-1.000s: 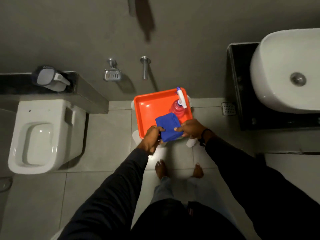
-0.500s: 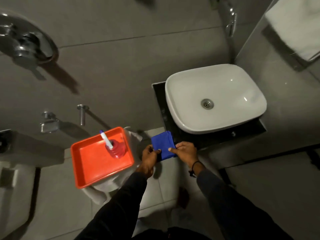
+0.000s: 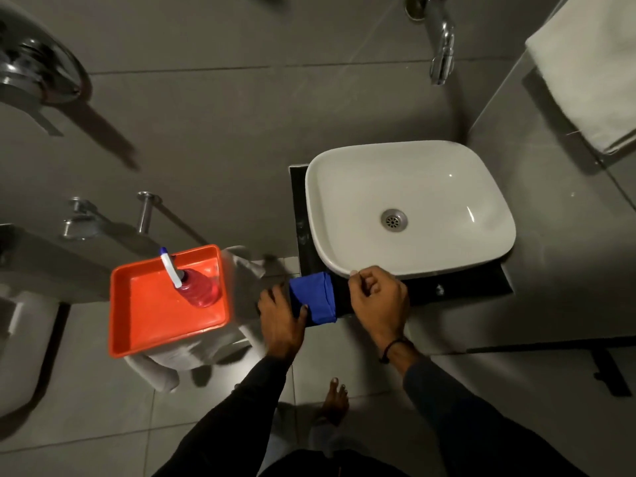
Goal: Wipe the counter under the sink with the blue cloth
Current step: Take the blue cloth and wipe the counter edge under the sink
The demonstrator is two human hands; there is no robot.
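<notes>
Pinching the folded blue cloth (image 3: 315,298) by its near-left edge, the left hand (image 3: 282,321) has its thumb on top of the fabric and its fingers curled alongside, so the cloth lies pressed on the front left corner of the black counter (image 3: 457,287), just right of that hand. The right hand (image 3: 378,304) sits just beyond the cloth's far side, loosely curled with nothing in it, its fingertips up against the front rim of the white sink (image 3: 409,211) directly ahead of it. The cloth lies between the two hands, touching the left one; whether it touches the right I cannot tell. Left of the left hand, an orange tray (image 3: 148,325) rests on a white stool (image 3: 161,370) and holds a red spray bottle (image 3: 196,287) with a white nozzle. Below the hands, a bare foot (image 3: 335,397) stands on the grey floor tiles.
</notes>
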